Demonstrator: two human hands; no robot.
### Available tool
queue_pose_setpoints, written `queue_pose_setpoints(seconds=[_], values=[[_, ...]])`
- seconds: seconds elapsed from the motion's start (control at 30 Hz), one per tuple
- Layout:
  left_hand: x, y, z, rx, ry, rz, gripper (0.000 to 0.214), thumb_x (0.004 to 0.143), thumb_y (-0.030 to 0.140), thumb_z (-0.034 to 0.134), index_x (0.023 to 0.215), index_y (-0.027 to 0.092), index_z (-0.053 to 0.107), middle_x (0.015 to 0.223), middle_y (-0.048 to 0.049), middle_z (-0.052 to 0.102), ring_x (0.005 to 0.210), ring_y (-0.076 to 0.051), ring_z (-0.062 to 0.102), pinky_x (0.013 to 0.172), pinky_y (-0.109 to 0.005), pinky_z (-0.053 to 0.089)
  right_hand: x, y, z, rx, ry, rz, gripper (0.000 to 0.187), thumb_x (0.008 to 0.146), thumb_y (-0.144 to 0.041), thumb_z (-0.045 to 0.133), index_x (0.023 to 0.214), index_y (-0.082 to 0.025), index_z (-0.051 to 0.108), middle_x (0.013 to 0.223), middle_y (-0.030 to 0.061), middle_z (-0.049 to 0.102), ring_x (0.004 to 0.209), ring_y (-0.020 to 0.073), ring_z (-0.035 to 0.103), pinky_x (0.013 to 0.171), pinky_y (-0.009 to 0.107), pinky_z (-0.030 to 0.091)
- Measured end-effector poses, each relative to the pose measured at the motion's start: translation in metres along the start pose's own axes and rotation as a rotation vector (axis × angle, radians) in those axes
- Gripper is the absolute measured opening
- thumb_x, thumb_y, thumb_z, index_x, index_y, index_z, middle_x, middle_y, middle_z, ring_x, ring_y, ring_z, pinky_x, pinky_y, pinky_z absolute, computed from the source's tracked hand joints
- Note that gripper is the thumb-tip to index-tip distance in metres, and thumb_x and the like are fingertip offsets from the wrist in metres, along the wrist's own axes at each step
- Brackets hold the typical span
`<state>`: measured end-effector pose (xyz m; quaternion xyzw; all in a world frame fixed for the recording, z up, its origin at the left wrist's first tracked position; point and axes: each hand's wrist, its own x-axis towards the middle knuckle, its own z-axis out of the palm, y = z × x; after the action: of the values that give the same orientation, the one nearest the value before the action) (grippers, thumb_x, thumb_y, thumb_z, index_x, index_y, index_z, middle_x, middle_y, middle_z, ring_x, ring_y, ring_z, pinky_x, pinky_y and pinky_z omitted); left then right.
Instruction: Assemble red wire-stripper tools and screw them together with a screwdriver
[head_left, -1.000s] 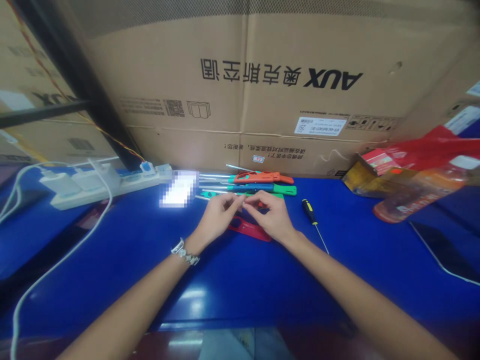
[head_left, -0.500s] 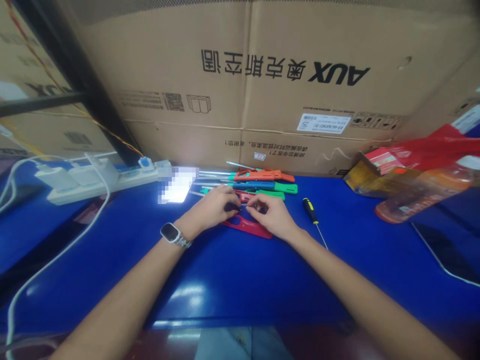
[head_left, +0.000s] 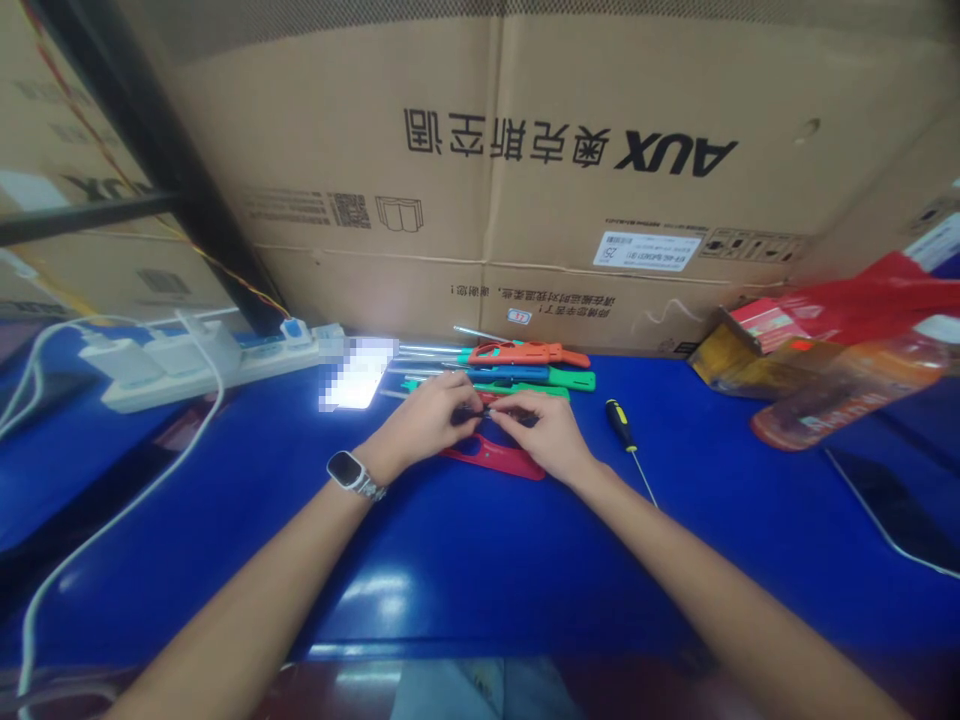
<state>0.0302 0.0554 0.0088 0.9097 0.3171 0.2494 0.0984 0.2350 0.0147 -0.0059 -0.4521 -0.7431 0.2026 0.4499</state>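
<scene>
My left hand (head_left: 441, 412), wearing a watch (head_left: 346, 470) at the wrist, and my right hand (head_left: 541, 428) meet at the middle of the blue table. Both are closed in pinches, fingertips almost touching, around a small part too tiny to name. Just below them lies a red plastic handle half (head_left: 499, 460) from a gas lighter. Behind the hands, several long-necked lighters lie side by side, among them an orange one (head_left: 517, 355), a blue one (head_left: 517, 373) and a green one (head_left: 571, 379). A yellow-and-black screwdriver (head_left: 622, 424) rests to the right of my right hand.
A cardboard box (head_left: 555, 60) stands along the back. At left are a white power strip (head_left: 135, 397) with plugs and cables, and a lit phone (head_left: 360, 372). On the right lie a drink bottle (head_left: 855, 395), a small carton (head_left: 720, 355) and a dark tablet-like device (head_left: 892, 500).
My right fingers have straightened slightly and moved a little left, bringing the fingertips of both hands closer together. The view has shifted slightly; the lighters and screwdriver stay in place.
</scene>
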Motion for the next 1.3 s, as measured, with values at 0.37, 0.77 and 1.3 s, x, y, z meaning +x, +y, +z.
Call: queue_pose_setpoints(seconds=[0.37,0.77,1.3], values=[[-0.005,0.003,-0.001,-0.200,0.068,0.024,0.004,0.088,0.018,0.064,0.091,0.017,0.067,0.093,-0.0050,0.062,0.087,-0.019,0.059,0.079,-0.034,0.050,0.000,0.000,-0.003,0.063,-0.026,-0.068,0.007,0.084,-0.020,0.074,0.086,-0.024,0.079,0.087,0.0035,0.078,0.081,0.0198,0.070,0.077,0.035,0.053],[-0.012,-0.002,-0.010,0.063,-0.033,-0.136,0.034,0.077,0.013,0.060,0.111,0.019,0.064,0.110,-0.0087,0.060,0.105,-0.027,0.055,0.094,-0.045,0.047,-0.002,0.007,0.001,-0.263,-0.164,-0.117,0.007,0.085,-0.019,0.073,0.088,-0.024,0.078,0.086,0.0029,0.073,0.086,0.0207,0.063,0.080,0.039,0.045],[-0.015,-0.011,-0.006,-0.082,-0.123,-0.211,0.042,0.071,0.007,0.058,0.111,0.020,0.058,0.094,-0.0032,0.068,0.084,-0.020,0.064,0.077,-0.033,0.049,0.002,0.006,-0.025,-0.401,-0.170,-0.025,0.030,0.085,-0.018,0.062,0.114,-0.024,0.069,0.102,0.0058,0.062,0.099,0.0244,0.055,0.085,0.040,0.037]])
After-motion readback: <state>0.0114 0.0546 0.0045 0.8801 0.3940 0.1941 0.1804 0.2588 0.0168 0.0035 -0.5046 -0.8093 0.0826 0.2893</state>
